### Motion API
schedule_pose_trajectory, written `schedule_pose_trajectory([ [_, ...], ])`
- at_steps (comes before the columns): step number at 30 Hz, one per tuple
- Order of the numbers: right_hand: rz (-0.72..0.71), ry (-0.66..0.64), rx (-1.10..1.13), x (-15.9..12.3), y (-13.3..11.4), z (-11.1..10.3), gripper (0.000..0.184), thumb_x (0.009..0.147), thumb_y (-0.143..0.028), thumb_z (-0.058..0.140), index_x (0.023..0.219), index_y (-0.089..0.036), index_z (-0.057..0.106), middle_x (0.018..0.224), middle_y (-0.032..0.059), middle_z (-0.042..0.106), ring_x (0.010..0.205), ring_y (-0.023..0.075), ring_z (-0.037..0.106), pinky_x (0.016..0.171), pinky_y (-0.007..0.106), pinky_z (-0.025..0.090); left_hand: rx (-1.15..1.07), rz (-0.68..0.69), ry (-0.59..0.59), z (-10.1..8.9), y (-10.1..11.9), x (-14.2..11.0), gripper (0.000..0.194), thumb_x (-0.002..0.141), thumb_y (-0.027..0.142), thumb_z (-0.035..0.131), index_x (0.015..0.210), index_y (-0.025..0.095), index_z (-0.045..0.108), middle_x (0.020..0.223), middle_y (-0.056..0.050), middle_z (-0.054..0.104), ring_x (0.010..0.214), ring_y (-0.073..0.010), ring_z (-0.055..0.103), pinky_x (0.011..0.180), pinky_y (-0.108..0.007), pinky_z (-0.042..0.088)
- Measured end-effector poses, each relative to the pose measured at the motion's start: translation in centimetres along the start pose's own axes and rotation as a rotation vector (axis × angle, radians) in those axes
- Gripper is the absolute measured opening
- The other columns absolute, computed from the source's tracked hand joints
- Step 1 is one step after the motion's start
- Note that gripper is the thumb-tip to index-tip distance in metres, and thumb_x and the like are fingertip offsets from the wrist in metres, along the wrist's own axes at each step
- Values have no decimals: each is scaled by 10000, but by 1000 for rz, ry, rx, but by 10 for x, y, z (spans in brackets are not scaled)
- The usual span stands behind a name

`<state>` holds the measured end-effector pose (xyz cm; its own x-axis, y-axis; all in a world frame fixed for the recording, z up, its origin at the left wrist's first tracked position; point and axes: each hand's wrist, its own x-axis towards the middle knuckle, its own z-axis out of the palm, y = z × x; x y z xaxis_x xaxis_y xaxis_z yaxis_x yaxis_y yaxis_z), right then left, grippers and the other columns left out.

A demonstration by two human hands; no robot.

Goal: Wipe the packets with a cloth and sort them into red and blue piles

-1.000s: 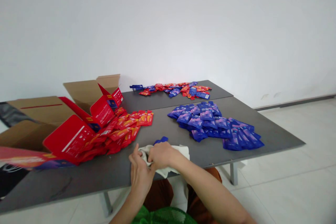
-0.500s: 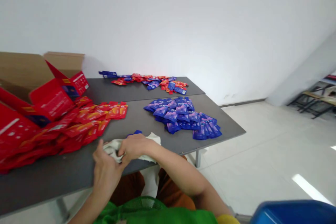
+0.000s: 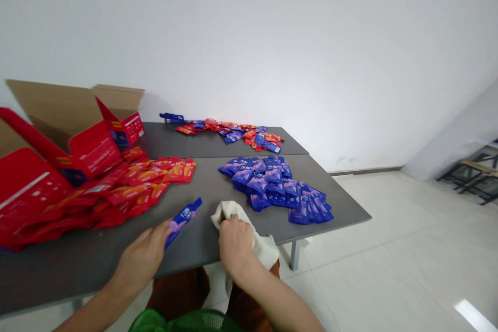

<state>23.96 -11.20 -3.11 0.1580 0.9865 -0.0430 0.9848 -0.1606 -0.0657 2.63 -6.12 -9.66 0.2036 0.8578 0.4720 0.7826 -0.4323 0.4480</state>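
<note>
The left hand (image 3: 142, 257) grasps a slim blue-and-purple plastic-looking pouch (image 3: 182, 220); the right hand (image 3: 236, 244) clutches crumpled off-white cloth (image 3: 265, 250). A light pinch should spare the pouch creases.

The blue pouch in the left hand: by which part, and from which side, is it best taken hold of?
I would pinch the blue pouch by its narrow free tip, probably coming from the right. The left hand covers part of its near end, while the tip juts out uncovered, pointing away and to the right.
</note>
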Motion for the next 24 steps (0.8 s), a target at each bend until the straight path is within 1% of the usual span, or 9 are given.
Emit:
schedule_pose_trajectory([
  [2,-45,-41,17,-6,-15,3,298,855,-36,454,917,-156,720,955,131,671,796,253,679,651,364,539,105,-170,46,-19,-1,11,340,876,450,310,971,310,605,865,-49,695,695,-262,643,740,-477,527],
  [4,-89,-68,48,-6,-26,2,289,854,-45,460,914,-151,722,953,127,668,801,259,677,650,381,544,142,-320,53,-40,8,27,356,902,474,267,983,300,567,803,-17,658,605,-240,615,712,-487,525],
  [7,-117,-71,104,1,-29,-3,267,849,-65,476,912,-151,721,931,122,672,827,264,676,661,379,544,-39,-407,64,-63,40,59,339,921,450,293,993,244,551,840,2,620,506,-153,583,619,-371,536],
  [10,-94,-53,138,7,-22,-5,245,846,-90,492,911,-158,719,921,118,674,828,267,677,648,363,540,-247,-361,135,-62,77,95,329,915,395,362,1106,189,533,869,-17,595,474,-105,555,475,-256,480],
  [12,-73,-32,142,7,-17,-3,237,846,-102,498,906,-164,719,930,117,670,804,261,679,636,353,535,-382,-289,144,-48,97,119,345,923,381,369,1157,164,502,780,-12,574,480,-105,537,449,-226,449],
  [15,-67,7,136,2,-11,4,234,842,-107,504,900,-177,720,934,112,667,767,247,680,620,337,528,-538,-245,120,-13,120,151,312,923,338,401,1174,160,454,727,1,561,507,-109,539,471,-211,441],
  [18,-56,36,147,-3,-5,9,219,838,-132,518,903,-196,717,922,98,668,742,241,679,602,329,523,-633,-302,-48,28,146,175,272,927,264,412,1178,159,403,839,-28,593,530,-99,555,500,-215,449],
  [21,-40,38,180,-5,2,12,166,824,-205,567,907,-217,710,929,84,668,726,234,678,597,317,517,-736,-381,-235,65,175,187,240,932,182,384,1170,155,366,944,-71,590,584,-102,588,529,-220,460],
  [24,-24,43,220,-4,8,15,149,800,-258,603,906,-235,706,946,76,669,736,223,677,618,305,512,-762,-376,-328,92,197,191,261,927,167,390,1183,144,346,1005,-109,576,645,-120,616,549,-230,466],
])
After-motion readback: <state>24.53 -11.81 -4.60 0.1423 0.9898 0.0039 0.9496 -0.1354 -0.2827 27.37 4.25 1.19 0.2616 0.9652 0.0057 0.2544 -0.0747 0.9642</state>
